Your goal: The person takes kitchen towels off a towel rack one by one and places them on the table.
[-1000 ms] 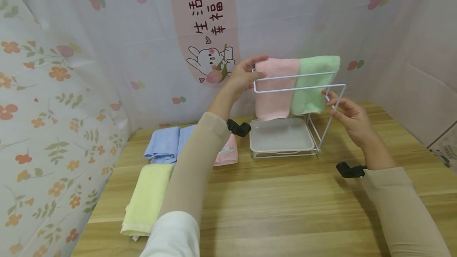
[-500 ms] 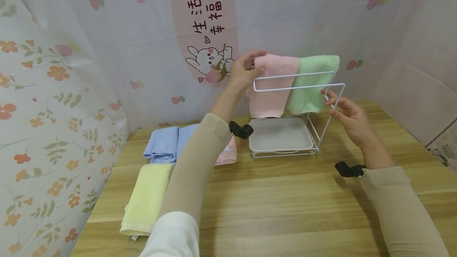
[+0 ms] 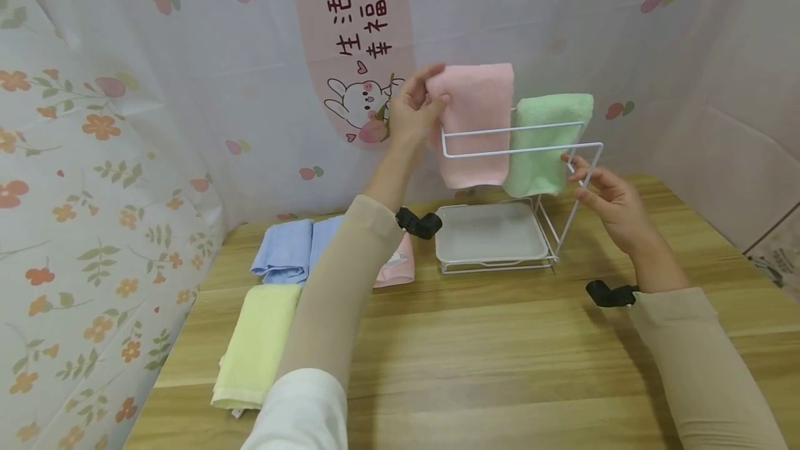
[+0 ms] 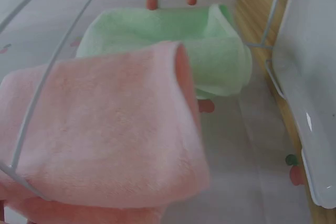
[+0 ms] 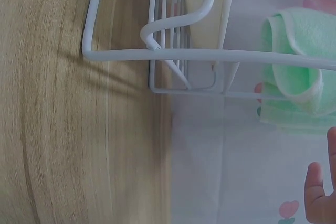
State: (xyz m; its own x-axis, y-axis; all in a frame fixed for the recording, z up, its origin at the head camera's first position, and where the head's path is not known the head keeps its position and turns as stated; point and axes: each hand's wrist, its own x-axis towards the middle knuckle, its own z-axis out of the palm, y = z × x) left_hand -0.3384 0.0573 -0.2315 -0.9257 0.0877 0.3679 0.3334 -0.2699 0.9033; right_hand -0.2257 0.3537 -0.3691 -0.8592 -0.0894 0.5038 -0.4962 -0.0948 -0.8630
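Observation:
A folded pink towel (image 3: 476,123) is raised at the left end of the white wire towel rack (image 3: 525,151), its lower part behind the front bars. My left hand (image 3: 412,111) pinches its upper left corner; in the left wrist view the pink towel (image 4: 105,129) fills the foreground and most of that hand is out of sight. Beside it a folded green towel (image 3: 550,144) hangs over a bar of the rack. My right hand (image 3: 615,210) holds the wire at the rack's right side, with fingertips (image 4: 152,2) at the wire in the left wrist view.
A pale tray (image 3: 490,233) sits in the rack's base. To the left on the wooden table (image 3: 475,360) lie folded blue towels (image 3: 284,251), a pink folded towel (image 3: 400,262) partly hidden by my left arm, and a yellow towel (image 3: 257,346). A patterned curtain (image 3: 206,54) hangs behind.
My left hand has lifted the pink towel, so its top now stands well above the bars and the green towel. The right hand has stayed at the rack's side.

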